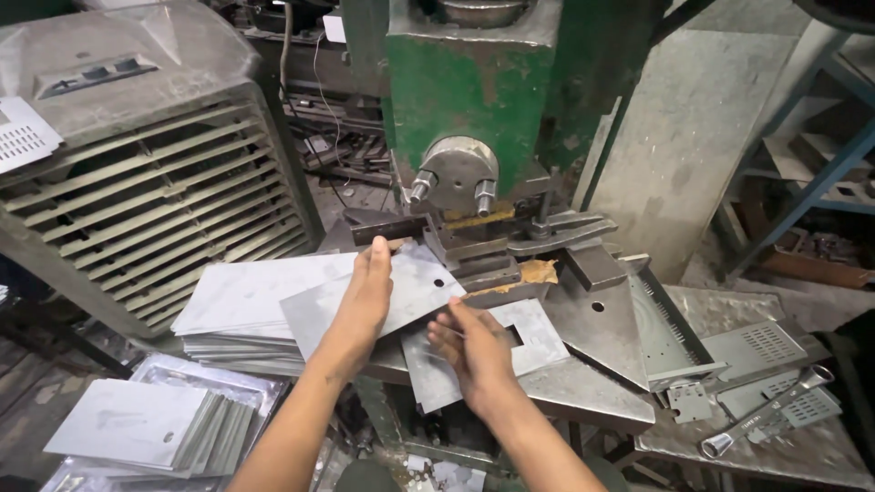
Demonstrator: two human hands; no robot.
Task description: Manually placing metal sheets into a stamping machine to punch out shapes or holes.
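My left hand (363, 296) lies flat, fingers together, on a grey sheet-metal plate (415, 282) with a small round hole. It presses the plate against the die of a green press machine (474, 91). My right hand (472, 344) grips the near edge of a second grey plate (538, 342) that has a square cut-out. This plate rests on the press bed under the die block (488, 269). Both plates overlap at the middle of the bed.
A stack of blank plates (237, 314) sits left of the press. More plates (137, 424) lie in a tray low on the left. A large louvred cooler (137, 191) stands at left. Punched parts (766, 351) and a spanner (766, 421) lie on the right bench.
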